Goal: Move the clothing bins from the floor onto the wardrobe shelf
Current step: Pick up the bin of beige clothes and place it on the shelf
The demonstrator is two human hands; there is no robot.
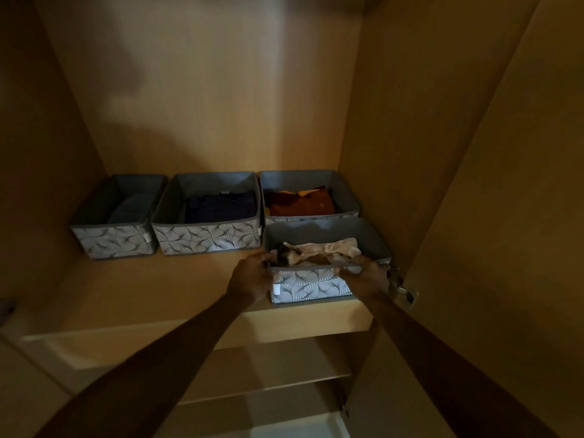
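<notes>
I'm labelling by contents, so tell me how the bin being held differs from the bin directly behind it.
The held bin contains pale crumpled cloth; the bin behind contains folded rust-orange clothing. The held bin sits at the front edge of the shelf, its rim gripped by the left hand and right hand; the bin behind stands farther back, untouched. Both are grey, fan-patterned fabric.

Wooden shelf point(142, 289) bearing four patterned bins. At its front edge, gripped between left hand point(251, 279) and right hand point(363, 275): pale-cloth bin point(311, 286). Just behind that: orange-clothes bin point(346, 192). Beyond the left hand, side by side: dark-clothes bin point(207, 238), grey-cloth bin point(112, 243).
</notes>
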